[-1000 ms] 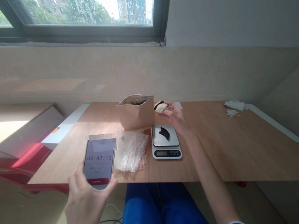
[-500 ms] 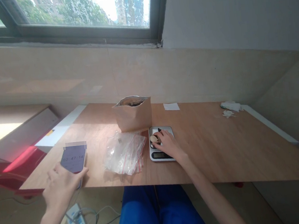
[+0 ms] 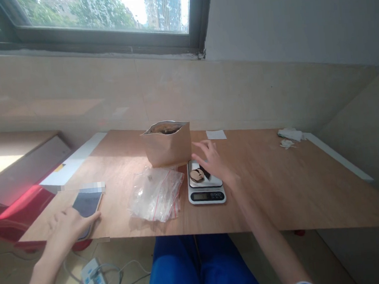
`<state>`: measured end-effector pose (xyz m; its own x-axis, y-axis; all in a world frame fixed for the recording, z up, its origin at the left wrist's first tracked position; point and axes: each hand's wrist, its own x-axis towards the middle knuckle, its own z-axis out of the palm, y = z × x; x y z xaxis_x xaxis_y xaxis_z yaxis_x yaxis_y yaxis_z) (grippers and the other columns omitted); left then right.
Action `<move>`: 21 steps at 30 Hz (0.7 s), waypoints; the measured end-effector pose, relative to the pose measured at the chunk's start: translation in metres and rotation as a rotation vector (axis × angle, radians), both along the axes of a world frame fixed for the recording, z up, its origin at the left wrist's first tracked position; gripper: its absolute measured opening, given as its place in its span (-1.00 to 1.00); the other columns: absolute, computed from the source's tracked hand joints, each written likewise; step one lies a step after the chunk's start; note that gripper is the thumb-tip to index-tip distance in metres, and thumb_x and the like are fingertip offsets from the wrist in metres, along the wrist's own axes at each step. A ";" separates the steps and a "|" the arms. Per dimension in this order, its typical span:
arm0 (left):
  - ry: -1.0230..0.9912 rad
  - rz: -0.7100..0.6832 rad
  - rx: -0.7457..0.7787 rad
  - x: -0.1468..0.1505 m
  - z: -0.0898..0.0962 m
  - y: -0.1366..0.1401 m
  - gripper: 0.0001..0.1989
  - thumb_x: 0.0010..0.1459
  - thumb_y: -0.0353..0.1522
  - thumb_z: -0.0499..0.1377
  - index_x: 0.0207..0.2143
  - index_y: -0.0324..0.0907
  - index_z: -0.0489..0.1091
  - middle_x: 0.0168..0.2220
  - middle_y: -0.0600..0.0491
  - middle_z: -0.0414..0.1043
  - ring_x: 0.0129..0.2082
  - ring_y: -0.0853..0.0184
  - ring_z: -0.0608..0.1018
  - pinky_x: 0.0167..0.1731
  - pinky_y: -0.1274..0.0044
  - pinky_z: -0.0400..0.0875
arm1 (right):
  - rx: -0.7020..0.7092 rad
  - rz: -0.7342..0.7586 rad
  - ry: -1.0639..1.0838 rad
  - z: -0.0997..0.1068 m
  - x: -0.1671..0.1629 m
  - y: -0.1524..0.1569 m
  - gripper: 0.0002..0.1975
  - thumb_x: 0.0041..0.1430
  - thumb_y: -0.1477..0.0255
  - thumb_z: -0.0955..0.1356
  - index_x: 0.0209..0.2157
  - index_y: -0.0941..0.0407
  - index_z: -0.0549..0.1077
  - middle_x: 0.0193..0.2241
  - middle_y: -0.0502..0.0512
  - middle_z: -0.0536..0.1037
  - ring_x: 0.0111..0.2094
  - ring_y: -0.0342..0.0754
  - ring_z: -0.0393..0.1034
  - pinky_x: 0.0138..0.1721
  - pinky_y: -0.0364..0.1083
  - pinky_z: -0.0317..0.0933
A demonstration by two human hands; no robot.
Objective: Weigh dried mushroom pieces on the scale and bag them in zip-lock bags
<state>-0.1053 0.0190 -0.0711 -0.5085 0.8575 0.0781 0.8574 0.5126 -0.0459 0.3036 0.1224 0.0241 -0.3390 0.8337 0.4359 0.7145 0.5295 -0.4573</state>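
The right hand (image 3: 215, 162), empty with fingers parted, hovers over the far right corner of the white digital scale (image 3: 207, 196); the round tan slice (image 3: 197, 175) lies on it, left of the palm; the left hand (image 3: 68, 225), grip unclear, overlaps the dark flat phone (image 3: 89, 202)

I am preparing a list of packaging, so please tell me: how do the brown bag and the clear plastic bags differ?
The brown bag stands upright, while the clear plastic bags lie in a loose, low pile. The brown bag is opaque; the clear plastic bags are see-through, with thin red lines. Both rest on the wooden table.
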 end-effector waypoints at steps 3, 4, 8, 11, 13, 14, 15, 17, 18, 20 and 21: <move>-0.059 0.049 0.043 0.012 0.010 0.006 -0.15 -0.17 0.09 0.04 -0.03 -0.46 0.24 -0.12 -0.43 0.33 -0.10 -0.19 0.40 -0.21 0.16 0.29 | 0.197 0.078 0.096 0.041 -0.021 0.020 -0.65 0.26 0.36 0.14 0.04 0.10 0.26 -0.07 0.17 0.26 0.03 -0.01 0.13 0.10 0.02 0.02; -0.079 0.051 0.097 0.020 0.015 0.009 -0.16 -0.14 0.07 0.03 0.02 -0.42 0.20 -0.08 -0.40 0.32 -0.06 -0.19 0.38 -0.18 0.12 0.27 | 0.226 0.116 0.083 0.053 -0.030 0.028 -0.67 0.27 0.38 0.13 0.03 0.09 0.27 -0.07 0.16 0.27 0.03 -0.02 0.14 0.10 0.02 0.03; -0.270 -0.076 0.311 0.062 0.035 0.029 -0.18 -0.07 -0.01 0.05 0.12 -0.39 0.08 0.05 -0.36 0.21 0.07 -0.17 0.27 -0.05 0.07 0.18 | 0.243 0.226 -0.062 0.074 -0.060 0.055 -0.69 0.28 0.45 0.11 -0.02 0.17 0.31 -0.07 0.19 0.33 0.01 0.00 0.17 0.07 0.02 0.06; -0.502 -0.310 0.412 0.092 0.039 0.051 -0.11 -0.08 -0.03 0.09 0.18 -0.42 -0.04 0.16 -0.36 0.05 0.18 -0.06 0.14 0.09 0.17 0.07 | 0.194 0.221 -0.184 0.070 -0.072 0.066 -0.68 0.30 0.47 0.08 -0.03 0.23 0.31 -0.09 0.23 0.37 -0.02 0.00 0.21 0.04 0.01 0.10; -0.632 -0.374 0.454 0.109 0.038 0.067 -0.03 -0.12 -0.03 0.14 0.21 -0.41 -0.12 0.20 -0.37 -0.04 0.21 -0.03 0.08 0.13 0.20 0.02 | 0.181 0.192 -0.223 0.066 -0.073 0.065 -0.67 0.30 0.48 0.07 -0.02 0.24 0.31 -0.11 0.23 0.39 -0.04 -0.01 0.24 0.02 -0.01 0.11; -0.684 -0.381 0.468 0.115 0.037 0.074 0.00 -0.13 -0.03 0.17 0.22 -0.40 -0.15 0.21 -0.37 -0.08 0.22 -0.04 0.05 0.14 0.19 0.00 | 0.186 0.182 -0.232 0.066 -0.072 0.063 -0.68 0.30 0.49 0.08 -0.02 0.24 0.30 -0.10 0.23 0.39 -0.04 -0.02 0.24 0.02 -0.02 0.12; -0.727 -0.386 0.478 0.121 0.036 0.082 0.02 -0.15 -0.03 0.19 0.22 -0.38 -0.17 0.22 -0.37 -0.10 0.23 -0.04 0.02 0.14 0.17 -0.01 | 0.199 0.177 -0.237 0.066 -0.070 0.059 -0.68 0.29 0.50 0.09 -0.01 0.24 0.30 -0.09 0.22 0.38 -0.03 -0.03 0.23 0.02 -0.03 0.12; -0.782 -0.392 0.511 0.129 0.037 0.095 0.07 -0.20 -0.04 0.23 0.23 -0.36 -0.19 0.23 -0.38 -0.13 0.24 -0.07 -0.01 0.14 0.15 -0.03 | 0.235 0.182 -0.238 0.069 -0.067 0.050 -0.70 0.27 0.53 0.12 -0.02 0.22 0.32 -0.06 0.20 0.35 -0.01 -0.04 0.21 0.02 -0.04 0.13; -0.800 -0.404 0.532 0.132 0.038 0.101 0.09 -0.22 -0.05 0.26 0.23 -0.35 -0.20 0.23 -0.38 -0.14 0.24 -0.07 -0.02 0.14 0.14 -0.04 | 0.246 0.197 -0.242 0.071 -0.066 0.045 -0.71 0.26 0.55 0.14 -0.05 0.21 0.35 -0.07 0.19 0.35 -0.01 -0.04 0.21 0.01 -0.05 0.14; -0.834 -0.459 0.579 0.137 0.042 0.112 0.10 -0.27 -0.10 0.30 0.23 -0.31 -0.18 0.23 -0.36 -0.12 0.23 -0.07 0.01 0.13 0.15 0.00 | 0.207 0.250 -0.273 0.076 -0.065 0.036 -0.74 0.24 0.58 0.16 -0.16 0.20 0.42 -0.13 0.16 0.39 -0.05 -0.06 0.25 -0.04 -0.08 0.17; -0.855 -0.499 0.598 0.139 0.044 0.116 0.08 -0.28 -0.13 0.32 0.22 -0.29 -0.14 0.22 -0.33 -0.07 0.22 -0.07 0.06 0.11 0.17 0.04 | 0.151 0.266 -0.287 0.079 -0.064 0.033 -0.74 0.22 0.60 0.17 -0.22 0.19 0.46 -0.18 0.13 0.43 -0.11 -0.08 0.29 -0.08 -0.10 0.19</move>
<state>0.0332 0.1354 -0.0271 -0.2064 0.9201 0.3330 0.6046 -0.1477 0.7827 0.2392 0.1556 0.1029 -0.6593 0.6346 0.4033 0.6309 0.7587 -0.1623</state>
